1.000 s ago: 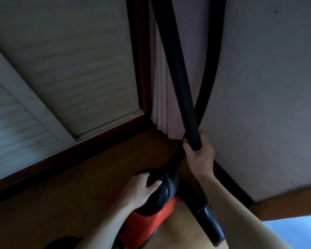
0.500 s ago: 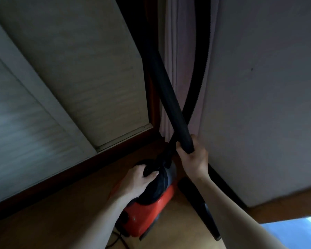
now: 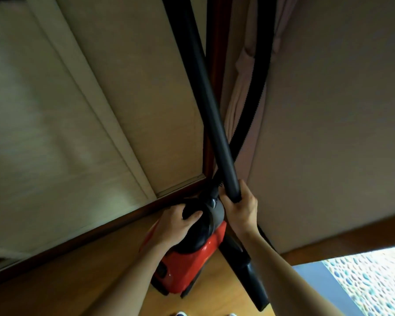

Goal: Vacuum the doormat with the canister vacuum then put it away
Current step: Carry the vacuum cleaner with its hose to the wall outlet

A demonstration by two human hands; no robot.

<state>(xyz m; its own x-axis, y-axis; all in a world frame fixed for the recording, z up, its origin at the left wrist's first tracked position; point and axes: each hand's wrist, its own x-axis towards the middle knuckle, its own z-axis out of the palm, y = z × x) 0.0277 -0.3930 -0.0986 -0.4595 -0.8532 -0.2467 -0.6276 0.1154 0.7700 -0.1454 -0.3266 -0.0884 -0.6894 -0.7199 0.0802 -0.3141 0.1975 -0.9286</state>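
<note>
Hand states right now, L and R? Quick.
Left hand: closed, gripping the top of the red canister vacuum.
Right hand: closed, gripping the lower end of the black wand.

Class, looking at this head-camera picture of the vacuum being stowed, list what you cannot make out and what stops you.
1. Wand and hose: upper ends cut off by the top edge, head view.
2. Vacuum handle: covered by the gripping left hand.
3. Wand's lower end: wrapped by the right hand.
4. Patterned mat: cut by the right and bottom edges; cleanliness unreadable.
5. Door surface: motion-blurred.
</note>
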